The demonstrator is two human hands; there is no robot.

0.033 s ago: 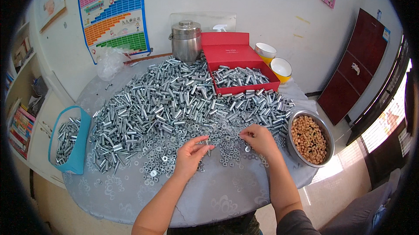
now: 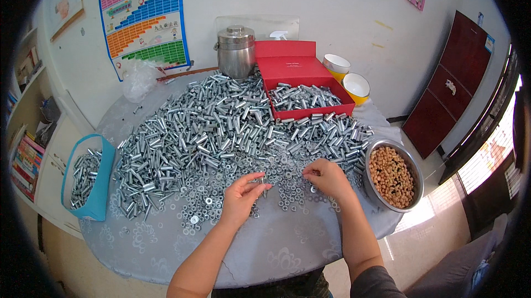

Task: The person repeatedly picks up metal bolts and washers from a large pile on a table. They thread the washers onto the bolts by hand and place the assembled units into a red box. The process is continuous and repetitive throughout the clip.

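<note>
Between thumb and fingers, my left hand (image 2: 238, 199) pinches a small metal bolt (image 2: 264, 181), held roughly upright above the front of the heap. My right hand (image 2: 327, 177) is a short way to the right, thumb and forefinger pressed together over the loose nuts; whatever may be between those fingertips is too small to make out. Around and below both hands lie many small silvery nuts and washers (image 2: 290, 194). Behind them spreads a large pile of metal sleeves and bolts (image 2: 191, 126).
An open red box (image 2: 315, 114) of metal sleeves stands at the back, near a steel pot (image 2: 237, 57) and yellow-and-white bowls (image 2: 355, 85). At the left is a blue basket (image 2: 104, 184) of metal parts. A steel bowl (image 2: 416, 187) of brownish round pieces sits at the right edge.
</note>
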